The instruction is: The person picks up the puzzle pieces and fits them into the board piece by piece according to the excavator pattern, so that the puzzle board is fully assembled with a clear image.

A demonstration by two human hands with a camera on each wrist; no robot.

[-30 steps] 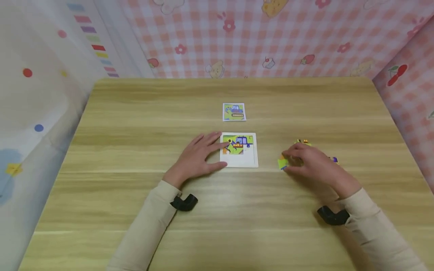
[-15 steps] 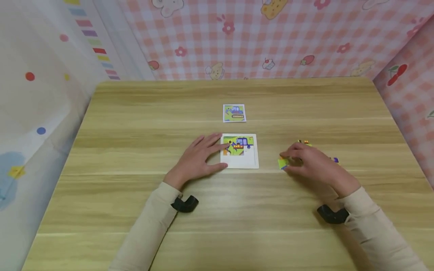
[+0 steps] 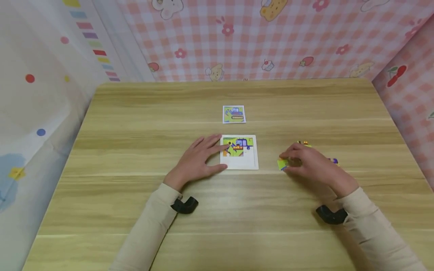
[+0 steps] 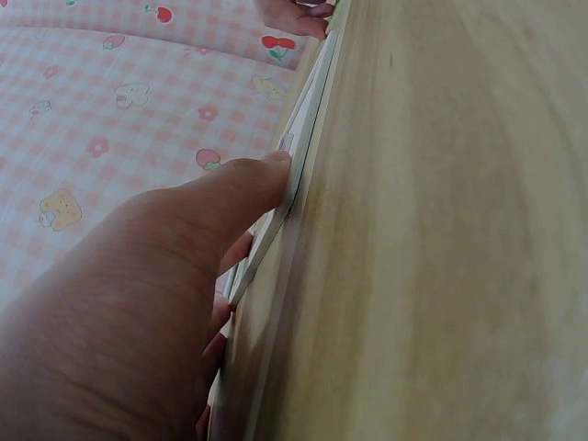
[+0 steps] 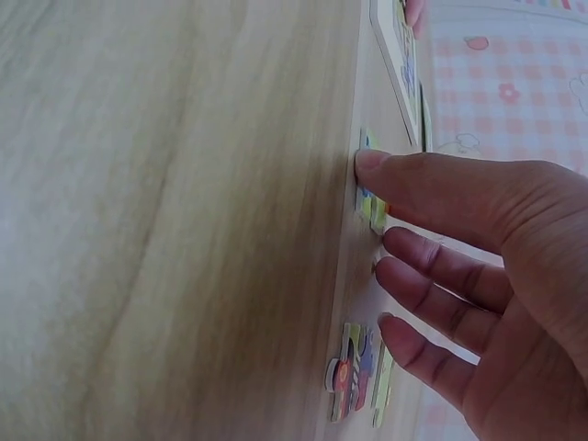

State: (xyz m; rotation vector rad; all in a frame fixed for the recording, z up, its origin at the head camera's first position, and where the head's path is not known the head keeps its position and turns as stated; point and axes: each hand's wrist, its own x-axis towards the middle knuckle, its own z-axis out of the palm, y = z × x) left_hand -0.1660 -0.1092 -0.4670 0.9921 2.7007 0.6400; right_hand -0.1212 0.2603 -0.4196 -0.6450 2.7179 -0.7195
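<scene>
"Half done?"
"Perhaps more: fitted pieces (image 3: 241, 142) cover much of the white tray (image 3: 240, 164); its bottom is bare. The left hand (image 3: 197, 160), spread, touches it; the right hand (image 3: 310, 160) pinches a green piece (image 3: 281, 164) to its right, near loose pieces (image 5: 354, 375)."

Ahead of you, a pink-checked backdrop (image 3: 285, 41) rises behind the wood-grained desk (image 3: 210, 226), printed with flowers (image 3: 228, 29), strawberries (image 3: 306, 61), a cupcake (image 3: 268, 65) and cartoon animals (image 3: 216, 72). To your right, a similar checked panel (image 3: 410, 109) meets it at the corner and bears red cherries (image 3: 396, 76). To your left hangs a pale sheet (image 3: 20, 105) with a red dot (image 3: 30, 78), a blue dot (image 3: 41, 132) and a yellow star (image 3: 17, 173); a column of coloured bars (image 3: 99, 52) runs down beside the backdrop's left edge.
</scene>
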